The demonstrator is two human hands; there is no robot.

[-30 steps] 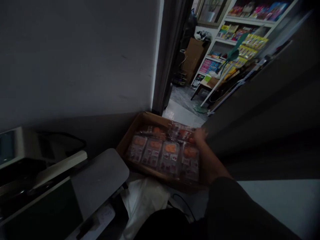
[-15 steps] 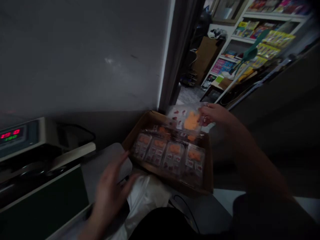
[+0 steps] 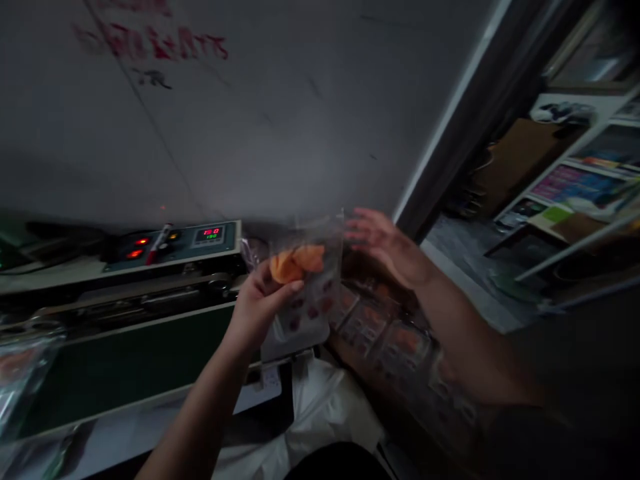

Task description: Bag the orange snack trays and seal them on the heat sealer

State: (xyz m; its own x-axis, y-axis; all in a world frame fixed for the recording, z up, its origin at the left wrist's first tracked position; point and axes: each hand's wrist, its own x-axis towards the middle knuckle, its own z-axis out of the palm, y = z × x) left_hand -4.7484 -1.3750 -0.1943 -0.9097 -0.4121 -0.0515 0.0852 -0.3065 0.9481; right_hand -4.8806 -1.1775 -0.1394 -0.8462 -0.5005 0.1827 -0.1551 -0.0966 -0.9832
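My left hand [image 3: 260, 300] is closed on a clear plastic package [image 3: 313, 317], thumb across its front. Inside show an orange lump [image 3: 299, 263] and several small dark red pieces; their exact kind is too blurred to tell. My right hand [image 3: 393, 250] is open, fingers spread toward the package's upper right edge, apart from it and holding nothing. Below my right hand lies a cardboard box [image 3: 347, 350], partly hidden by my forearm. Several similar packages [image 3: 407, 343] lie inside it in a row.
On the left stands a machine with a dark green belt [image 3: 140, 360] and a lit control panel [image 3: 210, 233]. A red and white marker [image 3: 159, 245] lies on the panel. Another wrapped package [image 3: 25, 363] rests at the belt's left end. A white bag [image 3: 330, 400] hangs in front.
The package has passed from my right hand to my left and moved left, away from above the box. My right hand has let go. The view has swung left toward the machine.
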